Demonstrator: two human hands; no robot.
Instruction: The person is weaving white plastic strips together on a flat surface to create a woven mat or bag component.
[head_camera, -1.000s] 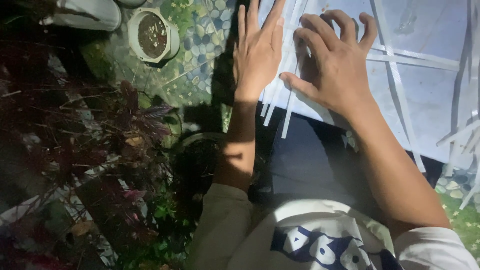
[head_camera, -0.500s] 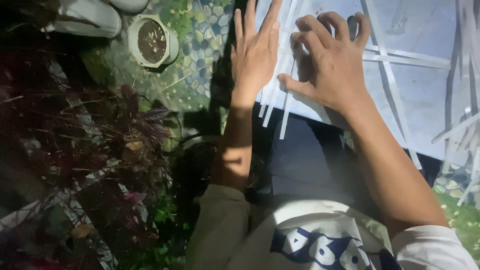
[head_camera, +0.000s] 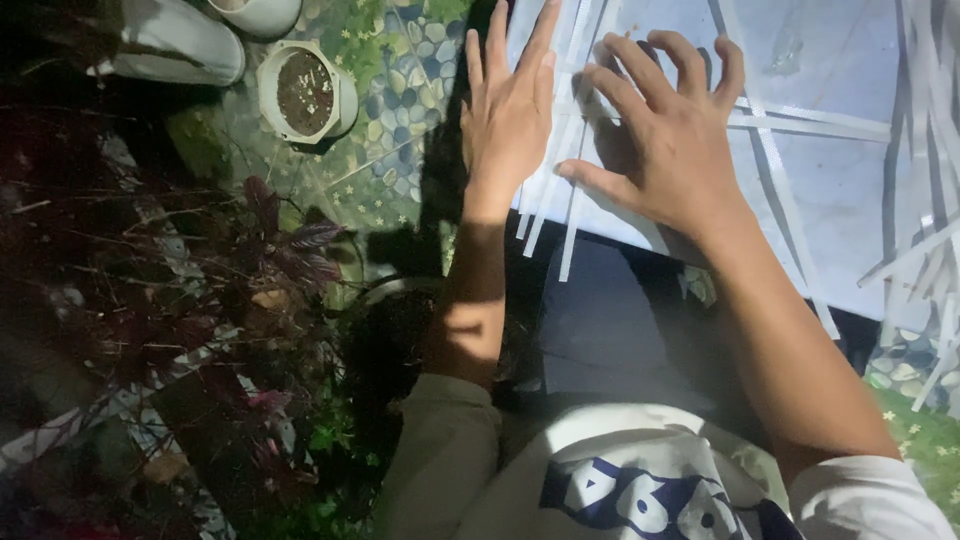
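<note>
Nearest the camera, white shirt with blue print (head_camera: 640, 490) and dark lap below the counter edge. Left hand (head_camera: 508, 110) lay flat on the near left edge of the pale counter (head_camera: 830, 190), fingers straight and spread, gripping nothing, likely pinning the thin white strips (head_camera: 548, 205) so they stayed lined up. Right hand (head_camera: 665, 140) just beside it, fingers curled, tips pressing down on the same strips, thumb out to the side; nothing clasped. Strips ran along the counter, near ends hanging over its edge. More loose strips (head_camera: 925, 240) piled at the right side. Left of the person, dark red-leaved plant (head_camera: 270, 250). Farther off, round white pot of soil (head_camera: 303, 92) on pebble-pattern ground (head_camera: 395, 90).
</note>
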